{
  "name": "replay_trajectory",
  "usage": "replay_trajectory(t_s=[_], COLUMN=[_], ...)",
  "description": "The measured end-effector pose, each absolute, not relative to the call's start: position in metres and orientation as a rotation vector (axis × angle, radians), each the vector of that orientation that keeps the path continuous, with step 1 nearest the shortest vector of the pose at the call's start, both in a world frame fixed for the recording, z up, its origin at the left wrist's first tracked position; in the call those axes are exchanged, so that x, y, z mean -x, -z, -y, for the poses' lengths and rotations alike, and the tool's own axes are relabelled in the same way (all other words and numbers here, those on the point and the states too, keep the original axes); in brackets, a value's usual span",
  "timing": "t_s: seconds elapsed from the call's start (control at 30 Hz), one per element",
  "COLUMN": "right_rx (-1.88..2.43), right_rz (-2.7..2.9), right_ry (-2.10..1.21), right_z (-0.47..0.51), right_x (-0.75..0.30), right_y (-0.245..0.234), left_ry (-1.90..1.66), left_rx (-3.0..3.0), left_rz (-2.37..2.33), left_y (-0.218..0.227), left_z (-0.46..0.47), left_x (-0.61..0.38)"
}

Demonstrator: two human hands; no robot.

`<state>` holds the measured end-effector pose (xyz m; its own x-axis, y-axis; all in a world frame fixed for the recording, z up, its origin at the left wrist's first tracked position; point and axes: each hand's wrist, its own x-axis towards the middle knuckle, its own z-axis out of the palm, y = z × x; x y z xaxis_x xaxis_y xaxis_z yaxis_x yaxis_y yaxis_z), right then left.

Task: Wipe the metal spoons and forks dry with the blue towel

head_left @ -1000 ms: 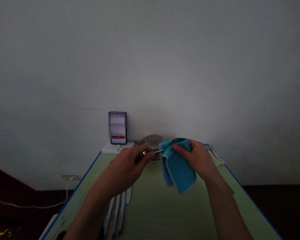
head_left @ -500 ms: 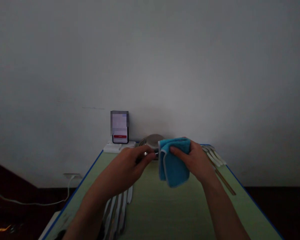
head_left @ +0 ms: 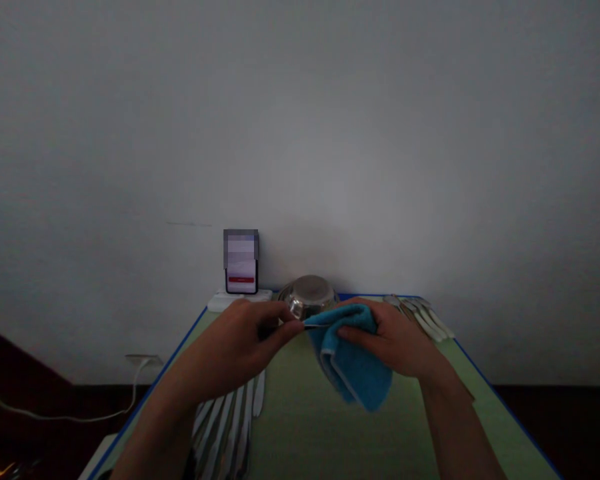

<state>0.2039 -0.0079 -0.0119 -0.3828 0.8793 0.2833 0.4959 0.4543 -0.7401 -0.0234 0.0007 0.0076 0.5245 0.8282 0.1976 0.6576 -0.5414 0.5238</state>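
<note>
My left hand pinches the handle of a thin metal utensil, whose other end disappears into a folded blue cloth. My right hand is closed around that cloth, pressing it onto the hidden end of the utensil. Both hands hover over a green table, just in front of an upturned steel bowl. What kind of utensil it is I cannot make out.
Several pieces of cutlery lie in a row under my left forearm. More cutlery lies at the far right corner. A phone stands on a white stand against the wall. A cable runs along the floor at left.
My hands have shifted slightly lower and nearer. The cloth has slid along the utensil, and more of the steel bowl shows behind it.
</note>
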Motion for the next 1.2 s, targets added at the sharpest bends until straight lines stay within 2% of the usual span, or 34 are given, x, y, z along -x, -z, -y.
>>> replay_trajectory(t_s=[0.27,0.5,0.8,1.03,1.2], right_rx=[1.208,1.149,1.19,1.14,1.155], right_rz=[1.972,1.846,1.313,1.861,2.035], right_ry=[-0.649,-0.71,-0.395,-0.745,-0.663], right_z=[0.013,0.018,0.01,0.015,0.019], right_x=[-0.215,-0.225,-0.212,-0.224,-0.223], right_y=[0.003,0.001,0.008,0.004,-0.003], left_ry=[-0.97,-1.066,-0.738,-0.86,-0.921], left_rx=[-2.316,-2.431,-2.541,-2.41,-2.398], left_rz=[-1.185,-1.058,-1.022,-1.154,-1.141], left_y=[-0.012,-0.006,-0.003,-0.007,-0.01], left_z=[0.003,0.006,0.01,0.004,0.005], left_x=[0.018,0.01,-0.004,0.021,0.019])
